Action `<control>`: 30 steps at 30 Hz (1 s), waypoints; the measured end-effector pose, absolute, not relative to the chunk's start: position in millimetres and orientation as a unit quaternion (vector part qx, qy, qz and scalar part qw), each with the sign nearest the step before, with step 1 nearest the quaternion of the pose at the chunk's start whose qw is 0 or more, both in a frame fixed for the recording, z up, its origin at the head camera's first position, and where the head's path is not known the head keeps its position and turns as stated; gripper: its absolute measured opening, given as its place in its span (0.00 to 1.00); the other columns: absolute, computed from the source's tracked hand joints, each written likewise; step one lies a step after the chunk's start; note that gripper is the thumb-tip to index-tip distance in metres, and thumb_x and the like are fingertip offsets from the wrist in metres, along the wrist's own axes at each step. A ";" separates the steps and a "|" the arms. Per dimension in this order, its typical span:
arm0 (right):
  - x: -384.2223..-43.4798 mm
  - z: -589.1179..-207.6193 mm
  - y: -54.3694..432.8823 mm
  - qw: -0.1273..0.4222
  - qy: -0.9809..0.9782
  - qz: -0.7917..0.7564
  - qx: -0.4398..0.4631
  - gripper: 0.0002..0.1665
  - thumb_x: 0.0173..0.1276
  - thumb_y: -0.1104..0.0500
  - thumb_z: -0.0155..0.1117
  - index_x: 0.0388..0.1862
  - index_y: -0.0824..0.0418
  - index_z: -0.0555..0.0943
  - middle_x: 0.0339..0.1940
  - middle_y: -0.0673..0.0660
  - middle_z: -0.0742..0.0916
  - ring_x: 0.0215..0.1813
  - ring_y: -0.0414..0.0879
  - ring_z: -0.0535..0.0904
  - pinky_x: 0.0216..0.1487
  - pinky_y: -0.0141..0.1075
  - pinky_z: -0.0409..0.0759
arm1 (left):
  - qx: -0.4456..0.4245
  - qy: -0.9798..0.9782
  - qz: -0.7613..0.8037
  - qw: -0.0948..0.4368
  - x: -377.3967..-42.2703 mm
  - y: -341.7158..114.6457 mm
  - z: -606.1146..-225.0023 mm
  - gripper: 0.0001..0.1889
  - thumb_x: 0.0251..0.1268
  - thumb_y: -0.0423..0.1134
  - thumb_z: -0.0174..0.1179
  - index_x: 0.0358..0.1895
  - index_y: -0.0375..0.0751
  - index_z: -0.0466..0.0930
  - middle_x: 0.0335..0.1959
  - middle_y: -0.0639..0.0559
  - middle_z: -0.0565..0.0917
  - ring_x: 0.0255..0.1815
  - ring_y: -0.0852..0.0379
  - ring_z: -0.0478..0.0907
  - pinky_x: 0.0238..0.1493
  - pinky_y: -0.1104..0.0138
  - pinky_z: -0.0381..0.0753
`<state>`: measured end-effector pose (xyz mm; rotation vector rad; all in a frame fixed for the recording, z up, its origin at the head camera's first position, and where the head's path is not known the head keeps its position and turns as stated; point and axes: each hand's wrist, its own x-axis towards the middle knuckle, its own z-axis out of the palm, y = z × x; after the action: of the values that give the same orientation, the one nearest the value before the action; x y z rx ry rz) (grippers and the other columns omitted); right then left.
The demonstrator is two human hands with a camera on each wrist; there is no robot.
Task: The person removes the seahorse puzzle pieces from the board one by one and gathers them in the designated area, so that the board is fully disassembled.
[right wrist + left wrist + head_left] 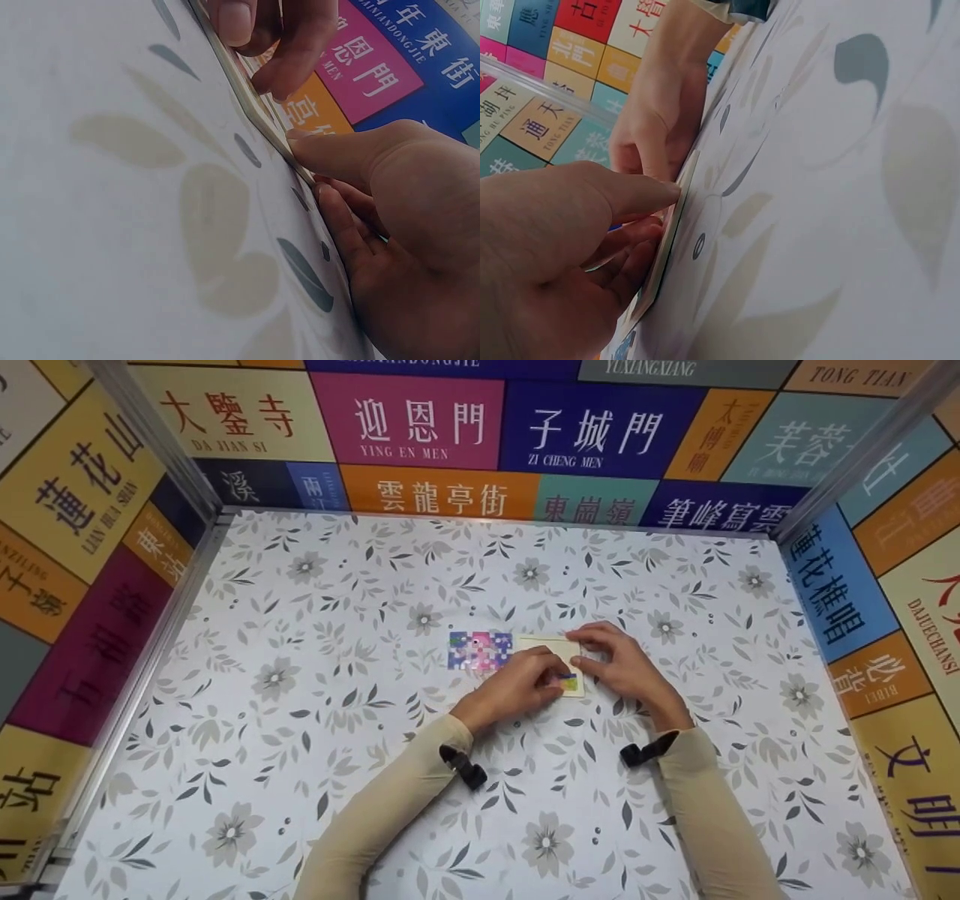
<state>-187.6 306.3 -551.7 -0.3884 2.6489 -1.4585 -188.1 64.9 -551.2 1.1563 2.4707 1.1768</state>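
A shallow cream puzzle tray (536, 643) lies flat on the table with a few colourful jigsaw pieces (570, 683) in its lower right corner. My left hand (521, 679) reaches across the tray, its thumb and curled fingers pinching a small jigsaw piece beside them; the hand hides most of that piece. My right hand (622, 664) grips the tray's right edge, its thumb at the rim in the right wrist view and its fingers spread along the side. Left of the tray lies a pink and blue jigsaw picture (474, 651), partly behind my left hand.
A white floral cloth (285, 757) covers the table. Panels with coloured place-name signs (427, 424) stand along the back and both sides. Black straps with small wrist cameras (470, 771) sit at both sleeve cuffs.
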 end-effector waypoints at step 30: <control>-180.3 -535.3 301.9 0.034 0.862 -0.480 -0.161 0.23 0.74 0.67 0.72 0.67 0.70 0.84 0.67 0.70 0.82 0.68 0.62 0.79 0.67 0.28 0.75 | 0.381 0.829 0.403 0.073 -179.9 68.4 -555.3 0.20 0.73 0.30 0.66 0.66 0.39 0.83 0.56 0.43 0.84 0.51 0.51 0.82 0.56 0.65 0.82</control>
<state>-180.3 301.9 -535.3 -0.4937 2.6496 -1.4763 -179.9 68.4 -555.3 1.1445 2.4899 1.2108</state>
